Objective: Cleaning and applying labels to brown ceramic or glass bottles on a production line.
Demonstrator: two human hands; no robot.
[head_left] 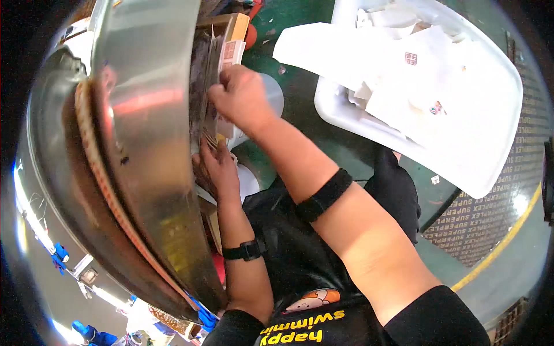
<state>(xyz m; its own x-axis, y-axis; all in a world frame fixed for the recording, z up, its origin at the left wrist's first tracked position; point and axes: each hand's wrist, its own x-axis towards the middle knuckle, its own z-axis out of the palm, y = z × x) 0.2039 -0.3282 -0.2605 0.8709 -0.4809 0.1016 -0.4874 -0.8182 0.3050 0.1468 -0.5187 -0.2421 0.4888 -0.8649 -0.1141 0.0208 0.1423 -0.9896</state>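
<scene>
Curled right hand (243, 95) farther forward than left hand (220, 167)

Green floor (300, 124) is shown, dotted with pale scraps (435, 180). Toward its right edge a curving yellow line (490, 256) is seen, bordered by a lettered brown panel (470, 230) touched by glare. Far left, bright light strips (34, 216) are blurred.

print (316, 337) marks black shirt (288, 248), floor panel (485, 230) and white sheet (411, 78).

Thin, dark greyish sheets (211, 66) stand packed closely together beside a light wooden edge (238, 27)
</scene>
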